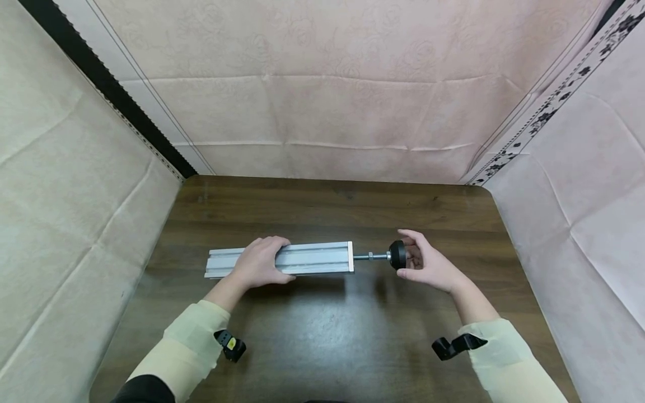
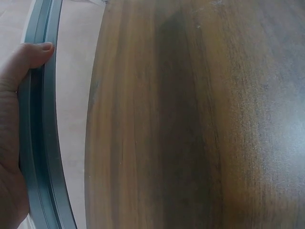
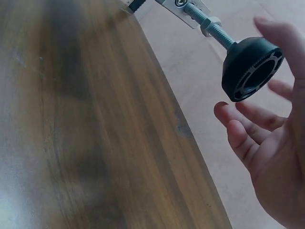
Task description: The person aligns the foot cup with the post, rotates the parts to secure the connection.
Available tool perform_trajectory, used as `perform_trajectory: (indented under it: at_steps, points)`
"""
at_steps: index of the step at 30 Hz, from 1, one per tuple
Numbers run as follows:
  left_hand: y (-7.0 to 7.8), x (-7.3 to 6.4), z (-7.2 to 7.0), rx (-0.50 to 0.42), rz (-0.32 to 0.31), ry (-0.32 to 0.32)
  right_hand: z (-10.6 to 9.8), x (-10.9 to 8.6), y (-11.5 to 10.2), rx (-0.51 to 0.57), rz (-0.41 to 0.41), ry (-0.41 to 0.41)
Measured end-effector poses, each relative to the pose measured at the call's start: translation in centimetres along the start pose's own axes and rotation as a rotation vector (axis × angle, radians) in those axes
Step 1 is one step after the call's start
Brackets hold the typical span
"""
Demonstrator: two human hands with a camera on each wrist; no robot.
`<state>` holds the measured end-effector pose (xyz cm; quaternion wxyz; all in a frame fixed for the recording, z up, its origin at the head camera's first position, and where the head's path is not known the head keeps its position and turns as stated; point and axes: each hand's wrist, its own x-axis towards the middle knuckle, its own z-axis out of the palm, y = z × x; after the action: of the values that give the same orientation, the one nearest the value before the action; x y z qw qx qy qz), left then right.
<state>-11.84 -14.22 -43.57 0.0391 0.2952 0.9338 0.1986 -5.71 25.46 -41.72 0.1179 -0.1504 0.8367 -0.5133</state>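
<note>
Past the grip was the far edge of the brown wooden table (image 1: 327, 347), with more wood on the near side. The left hand (image 1: 263, 263) pinched the long silver metal bar (image 1: 319, 257) up above it. Right of that grip, a thin silver metal screw (image 1: 371, 256) led to the round black knob (image 1: 397, 254), and the right hand (image 1: 429, 264) spread its fingers loosely around it

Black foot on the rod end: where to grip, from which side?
I'd grip the black foot by opposite sides of its round rim, coming from the right, where the right hand is. It caps the free end of the threaded rod, wide face pointing right, so that approach should avoid the rod. The left hand holds the aluminium profile, which should help steadiness.
</note>
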Motion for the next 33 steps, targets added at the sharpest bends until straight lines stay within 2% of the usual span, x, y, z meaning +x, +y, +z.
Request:
perform_trajectory:
  at_steps: [6,8,14,23,26,33]
  points:
    - [0.1,0.0,-0.1,-0.005,-0.008,-0.008,0.2,0.0,0.3,-0.050,-0.117,0.011]
    - [0.1,0.0,-0.1,-0.010,-0.007,-0.008,0.3,0.1,0.2,-0.072,-0.132,0.022]
    - [0.0,0.0,0.0,-0.012,-0.004,-0.004,0.5,0.0,-0.4,-0.097,-0.041,0.032]
    - [-0.1,-0.1,0.1,-0.011,0.000,-0.007,0.4,-0.3,-3.5,-0.087,-0.010,-0.002]
    - [0.0,-0.2,0.0,-0.011,-0.002,-0.009,0.3,-0.3,-3.3,-0.057,0.004,-0.015]
    - [0.0,-0.2,0.0,-0.004,0.004,-0.010,0.3,0.1,-0.3,0.008,0.000,-0.008]
